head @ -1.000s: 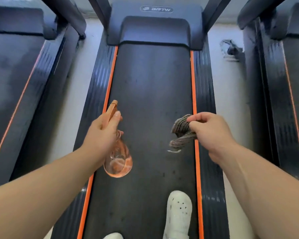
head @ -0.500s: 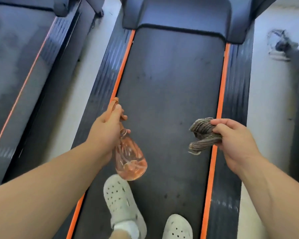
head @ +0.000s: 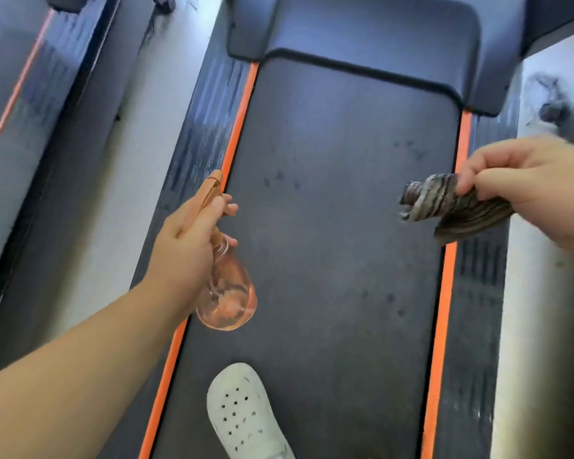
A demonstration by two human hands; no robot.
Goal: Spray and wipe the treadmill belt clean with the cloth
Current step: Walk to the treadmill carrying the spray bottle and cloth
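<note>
1. We see the dark treadmill belt (head: 345, 226) running up the middle, flecked with small dark spots.
2. Over the belt's left edge the left hand (head: 186, 253), arm outstretched, has its grip curled round the neck of a clear orange spray bottle (head: 227, 293).
3. Over the belt's right edge the right hand (head: 527, 183) pinches a bunched striped cloth (head: 451, 203).
4. A white perforated shoe (head: 242, 415) stands on the belt's near end.

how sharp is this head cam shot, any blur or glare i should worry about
Head view: motion blur smears the right hand and the striped cloth; the left hand and spray bottle are only slightly soft. Head view: glare streaks the left side rail, the floor at right is washed out, yet dark spots on the treadmill belt read fine.
</note>
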